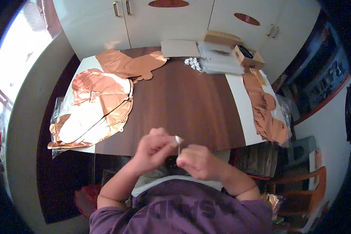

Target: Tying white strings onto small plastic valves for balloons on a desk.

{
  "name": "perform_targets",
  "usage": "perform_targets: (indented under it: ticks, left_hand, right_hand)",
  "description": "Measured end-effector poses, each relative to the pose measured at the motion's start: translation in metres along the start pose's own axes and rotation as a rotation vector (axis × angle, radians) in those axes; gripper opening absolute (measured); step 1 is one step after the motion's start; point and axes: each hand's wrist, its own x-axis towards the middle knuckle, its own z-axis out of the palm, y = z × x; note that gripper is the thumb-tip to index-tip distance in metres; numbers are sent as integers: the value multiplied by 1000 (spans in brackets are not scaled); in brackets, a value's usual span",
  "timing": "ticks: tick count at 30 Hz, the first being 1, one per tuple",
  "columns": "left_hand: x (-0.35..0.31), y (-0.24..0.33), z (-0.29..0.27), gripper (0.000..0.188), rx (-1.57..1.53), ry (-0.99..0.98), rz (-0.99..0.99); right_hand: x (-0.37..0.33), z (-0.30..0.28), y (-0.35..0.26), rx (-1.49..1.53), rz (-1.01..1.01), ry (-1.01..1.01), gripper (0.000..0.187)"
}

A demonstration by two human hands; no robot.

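Note:
Above the near edge of the table, my left hand (154,151) pinches a small white roll of ribbon (178,139) at its fingertips. A thin pale strand runs down from the roll to my right hand (199,162), whose curled fingers are closed on it. The right fingers are slightly blurred. Several similar white rolls (193,64) lie in a small heap at the back of the table. Flat copper-coloured foil balloons (115,87) spread over the left side, the nearer one shiny and creased. Another foil balloon (259,107) lies along the right edge.
Behind the white rolls are a stack of clear plastic bags (220,58), a pale flat card (180,48) and an open cardboard box (249,58) with a dark item inside. White cabinets (171,23) stand behind the brown table (183,101). A wooden chair (300,191) is at the right.

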Motion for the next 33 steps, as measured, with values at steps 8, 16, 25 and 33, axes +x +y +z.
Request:
perform_targets:
  ticks: [8, 16, 25, 33]
  left_hand:
    - [-5, -1, 11, 15, -458, 36, -145]
    - [-15, -16, 24, 16, -614, -65, -148]
    - [-19, -21, 32, 12, 43, 10, 55]
    - [-22, -28, 28, 8, -424, -49, -197]
  right_hand:
    - [1, 11, -2, 108, -70, 47, 8]
    - [-20, 29, 30, 341, 312, 93, 23]
    - [-6, 8, 10, -296, 21, 235, 14]
    - [-32, 17, 27, 27, 493, 226, 11]
